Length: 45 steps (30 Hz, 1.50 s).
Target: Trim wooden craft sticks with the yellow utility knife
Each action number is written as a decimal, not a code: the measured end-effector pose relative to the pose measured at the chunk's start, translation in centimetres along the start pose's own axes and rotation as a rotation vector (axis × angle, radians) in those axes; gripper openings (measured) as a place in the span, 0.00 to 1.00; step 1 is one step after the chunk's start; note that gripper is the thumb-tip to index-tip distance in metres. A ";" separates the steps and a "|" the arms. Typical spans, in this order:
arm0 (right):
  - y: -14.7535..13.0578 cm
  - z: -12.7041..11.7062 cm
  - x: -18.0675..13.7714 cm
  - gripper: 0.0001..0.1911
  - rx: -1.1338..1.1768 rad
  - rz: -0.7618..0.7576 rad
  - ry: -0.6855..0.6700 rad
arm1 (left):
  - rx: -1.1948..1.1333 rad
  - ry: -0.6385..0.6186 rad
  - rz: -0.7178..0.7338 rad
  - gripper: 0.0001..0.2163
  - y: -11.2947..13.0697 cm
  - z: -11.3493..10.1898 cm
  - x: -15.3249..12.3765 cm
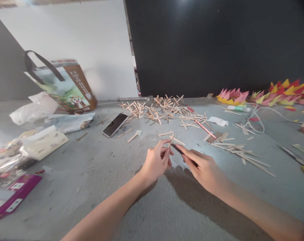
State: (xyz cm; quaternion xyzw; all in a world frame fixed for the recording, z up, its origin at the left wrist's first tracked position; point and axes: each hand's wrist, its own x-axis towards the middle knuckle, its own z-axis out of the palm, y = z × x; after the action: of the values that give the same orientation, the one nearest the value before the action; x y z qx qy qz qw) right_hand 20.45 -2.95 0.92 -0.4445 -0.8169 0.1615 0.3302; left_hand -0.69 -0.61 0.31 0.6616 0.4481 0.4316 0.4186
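Note:
Near the middle of the head view, my left hand [155,160] is closed around a thin wooden craft stick [171,139], which points up between the fingertips. My right hand [202,166] grips a slim black tool [177,149]; its tip is close to the stick, and whether they touch is unclear. Most of the tool is hidden by the fingers, so its kind does not show. Just beyond my hands, loose craft sticks [179,140] lie on the grey table [96,194].
Behind is a heap of crossed sticks [154,110]. A phone [115,125] and a printed bag [74,87] stand left, with plastic packets [43,144] nearer. To the right lie a red pencil [204,128], more sticks [238,150], scissors [296,155] and coloured paper points [234,97].

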 end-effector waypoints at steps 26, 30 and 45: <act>-1.4 1.2 0.3 0.35 0.697 0.529 -0.126 | -0.101 0.138 0.030 0.15 -0.3 1.6 0.2; -1.7 1.1 0.2 0.33 0.733 0.501 -0.082 | -0.243 0.113 -0.018 0.20 -0.4 1.7 0.4; -0.6 1.4 0.1 0.29 0.507 0.392 -0.035 | -0.410 0.106 -0.061 0.21 -1.0 1.6 0.8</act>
State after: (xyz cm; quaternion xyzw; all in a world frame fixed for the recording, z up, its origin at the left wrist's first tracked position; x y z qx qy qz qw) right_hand 19.02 -3.14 0.27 -0.4940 -0.6551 0.4280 0.3791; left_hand 0.76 0.10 -0.92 0.5254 0.3920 0.5349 0.5330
